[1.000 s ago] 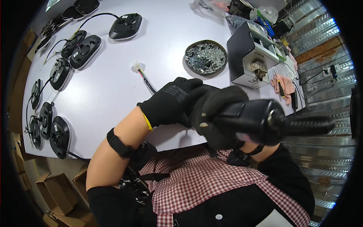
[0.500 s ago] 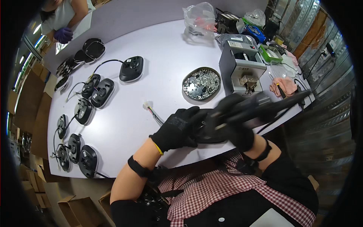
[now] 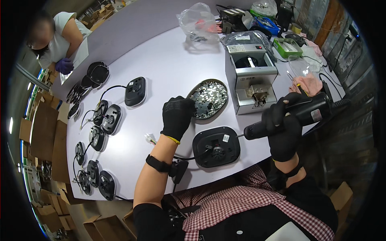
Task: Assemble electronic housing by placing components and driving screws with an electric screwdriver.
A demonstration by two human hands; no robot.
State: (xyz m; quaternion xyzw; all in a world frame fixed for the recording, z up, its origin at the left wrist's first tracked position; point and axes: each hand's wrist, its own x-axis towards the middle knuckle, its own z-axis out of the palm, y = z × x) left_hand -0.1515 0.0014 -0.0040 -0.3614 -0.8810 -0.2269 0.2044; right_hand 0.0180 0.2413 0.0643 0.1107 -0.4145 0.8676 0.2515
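Electric screwdriver (image 3: 295, 114) in right hand (image 3: 281, 128); left hand (image 3: 177, 116) apparently touching screw dish (image 3: 209, 99)

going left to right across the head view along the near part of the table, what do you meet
Row of black oval units with cables → white connector → left hand at the round tray of screws → black oval unit → right hand gripping the electric screwdriver

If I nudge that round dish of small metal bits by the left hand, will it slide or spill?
The round dish looks shallow and low-rimmed, so it probably slides rather than tips. It is heaped with shiny small parts, so it is likely heavy for its size, and a sharp push could scatter some. The left hand reaches its rim.
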